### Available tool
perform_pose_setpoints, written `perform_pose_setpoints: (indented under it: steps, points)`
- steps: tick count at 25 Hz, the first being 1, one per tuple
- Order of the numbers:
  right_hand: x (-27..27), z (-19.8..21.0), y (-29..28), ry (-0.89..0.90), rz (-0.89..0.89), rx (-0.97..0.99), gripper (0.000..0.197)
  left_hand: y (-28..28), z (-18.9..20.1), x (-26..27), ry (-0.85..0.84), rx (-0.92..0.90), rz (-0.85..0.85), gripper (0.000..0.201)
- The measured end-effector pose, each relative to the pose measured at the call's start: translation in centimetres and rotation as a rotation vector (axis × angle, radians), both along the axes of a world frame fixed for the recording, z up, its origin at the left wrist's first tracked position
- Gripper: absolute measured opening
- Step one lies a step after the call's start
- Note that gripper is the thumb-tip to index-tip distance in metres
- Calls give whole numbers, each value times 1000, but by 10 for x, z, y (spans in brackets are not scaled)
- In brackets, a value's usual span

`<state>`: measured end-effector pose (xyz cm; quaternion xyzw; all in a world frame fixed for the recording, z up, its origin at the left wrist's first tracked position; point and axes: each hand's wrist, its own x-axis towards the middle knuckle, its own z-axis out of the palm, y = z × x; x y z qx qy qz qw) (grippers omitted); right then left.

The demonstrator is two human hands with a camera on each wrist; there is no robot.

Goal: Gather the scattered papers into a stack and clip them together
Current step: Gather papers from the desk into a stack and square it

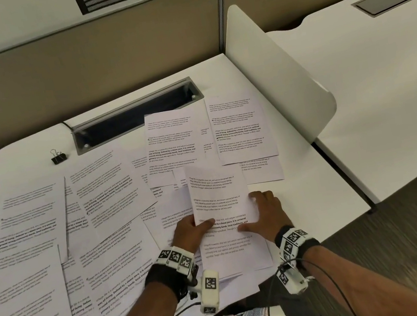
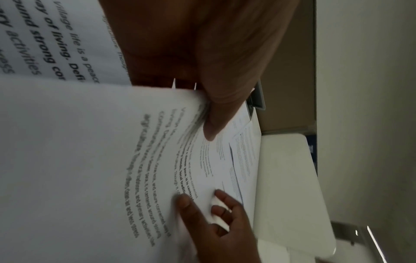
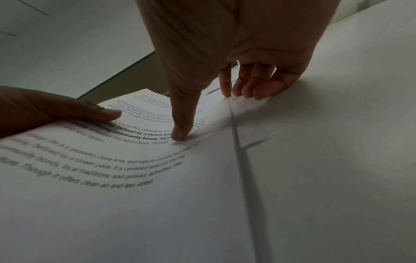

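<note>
Printed sheets lie scattered (image 1: 33, 230) over the white desk (image 1: 311, 195), more of them toward the back right (image 1: 238, 127). Near the front edge I hold a small stack of sheets (image 1: 219, 192) between both hands. My left hand (image 1: 200, 226) pinches its left edge, thumb (image 2: 211, 124) on top and fingers hidden beneath. My right hand (image 1: 258, 209) presses its thumb (image 3: 180, 137) on the top sheet, while its straight fingers (image 3: 247, 89) rest at the right edge. The top sheet (image 3: 139, 160) bows up slightly between the thumbs. A black binder clip (image 1: 58, 157) stands far left at the back.
A grey cable slot (image 1: 135, 115) is sunk into the desk behind the papers. A white divider panel (image 1: 276, 76) rises along the desk's right edge, with a neighbouring desk (image 1: 379, 58) beyond it. A beige partition wall (image 1: 75, 70) closes the back.
</note>
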<state>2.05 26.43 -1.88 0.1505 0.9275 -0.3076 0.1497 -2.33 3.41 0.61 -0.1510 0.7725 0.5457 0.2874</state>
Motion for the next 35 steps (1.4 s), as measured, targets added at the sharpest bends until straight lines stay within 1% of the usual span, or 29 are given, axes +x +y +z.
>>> perform_pose_setpoints:
  steps: [4, 7, 8, 10, 13, 15, 17, 19, 20, 22, 24, 26, 29, 31, 33, 35]
  points:
    - [1, -4, 4, 18, 15, -41, 90, 5, 7, 5, 46, -48, -88, 32]
    - [-1, -5, 9, 40, -58, -149, 81, -4, 14, 7, 99, -57, -113, 34]
    - [-2, -3, 10, 42, -99, -198, 79, -9, 17, 8, 113, -48, -108, 32]
    - [-6, 4, 11, 51, -157, -306, 76, -19, 24, 11, 156, -1, -100, 22]
    - [-15, 29, 5, 72, -188, -543, 72, -33, 39, 14, 204, 60, -95, 16]
    - [-21, 56, -4, 115, -221, -746, 60, -40, 49, 15, 238, 109, -82, 17]
    - [-28, 87, -12, 221, -213, -834, 44, -43, 63, 14, 292, 138, -60, 19]
    - [-31, 117, -17, 350, -169, -836, 31, -45, 77, 10, 374, 144, -60, 16]
    - [-32, 129, -19, 397, -141, -823, 28, -46, 83, 7, 412, 129, -62, 14]
    - [-32, 141, -21, 460, -94, -778, 29, -48, 89, 1, 471, 111, -43, 13]
    - [-30, 139, -23, 480, -82, -737, 34, -48, 91, -2, 488, 100, -22, 16]
    - [-27, 127, -27, 456, -57, -689, 40, -48, 92, 0, 465, 116, -18, 17]
    - [-23, 108, -34, 391, -1, -646, 43, -49, 88, 7, 420, 129, -62, 30]
    - [-24, 105, -38, 369, -8, -649, 41, -49, 85, 8, 409, 109, -39, 24]
    - [-29, 107, -37, 382, 4, -643, 36, -50, 86, 7, 419, 84, -13, 18]
    - [-33, 108, -33, 397, 30, -666, 35, -55, 84, 5, 426, 116, 18, 17]
